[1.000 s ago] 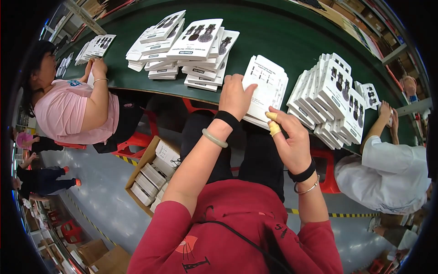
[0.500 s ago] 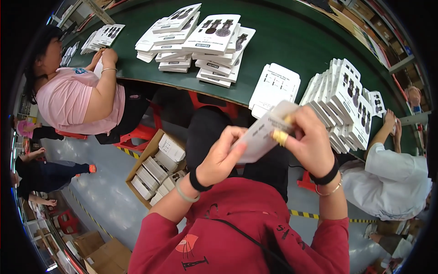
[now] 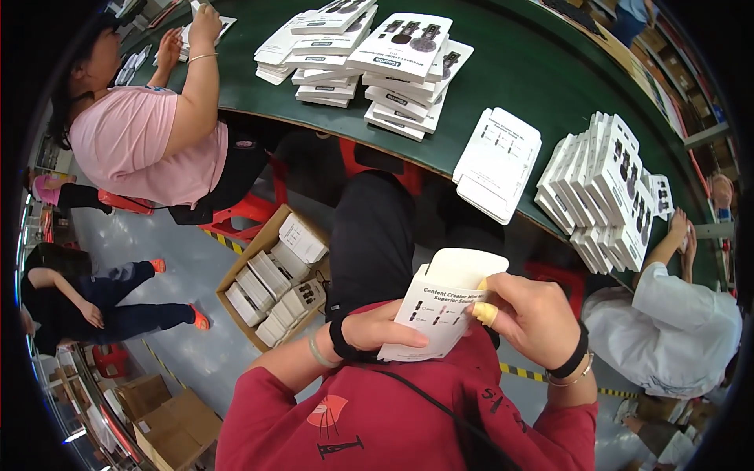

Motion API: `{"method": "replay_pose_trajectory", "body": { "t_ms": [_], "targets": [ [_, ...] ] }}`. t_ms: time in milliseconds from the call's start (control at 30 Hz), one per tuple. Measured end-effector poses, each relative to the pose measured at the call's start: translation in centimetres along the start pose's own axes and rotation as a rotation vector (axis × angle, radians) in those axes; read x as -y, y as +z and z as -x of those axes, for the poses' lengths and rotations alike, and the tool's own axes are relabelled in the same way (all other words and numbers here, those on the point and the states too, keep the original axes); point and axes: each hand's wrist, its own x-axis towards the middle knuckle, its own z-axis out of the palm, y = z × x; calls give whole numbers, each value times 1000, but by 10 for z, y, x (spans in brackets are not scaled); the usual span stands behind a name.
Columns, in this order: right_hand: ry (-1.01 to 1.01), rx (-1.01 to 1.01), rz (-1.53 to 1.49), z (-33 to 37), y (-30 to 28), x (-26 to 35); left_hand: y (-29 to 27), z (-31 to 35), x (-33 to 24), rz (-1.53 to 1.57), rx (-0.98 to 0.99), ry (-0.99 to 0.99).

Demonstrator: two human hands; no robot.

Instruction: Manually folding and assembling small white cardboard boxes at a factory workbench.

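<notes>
Over my lap I hold a flat white printed box [image 3: 441,310], its rounded flap pointing up and away. My left hand [image 3: 382,328] grips its lower left side, with the thumb lying across the printed face. At its upper right edge, my right hand [image 3: 542,318] pinches it between thumb and fingers; a yellow wrap covers one fingertip. Beyond my hands, a pile of similar flat white boxes [image 3: 503,161] lies at the near edge of the green table [image 3: 503,71]. To the right of that pile, filled-out white boxes [image 3: 601,180] stand in leaning rows.
More white boxes [image 3: 400,51] are stacked on the table ahead. On the floor at my left sits a carton [image 3: 250,250] packed with flat white boxes. Co-workers in pink [image 3: 149,149] and white [image 3: 660,314] sit on either side. Brown cartons [image 3: 177,424] stand at lower left.
My hands have lowered the flat box toward my lap and turned its printed face up to view. The co-worker at left has raised both hands.
</notes>
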Motion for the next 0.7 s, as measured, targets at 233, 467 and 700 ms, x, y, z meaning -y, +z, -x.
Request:
{"method": "replay_pose_trajectory", "body": {
  "t_ms": [233,467,700],
  "targets": [
    [104,-168,-511,15,37,-12,10,6,8,-125,-169,21],
    [97,-334,-456,32,56,-20,19,-3,2,-420,-497,124],
    [204,-524,-661,34,71,-21,15,-19,12,-782,-765,605]
  ]
}}
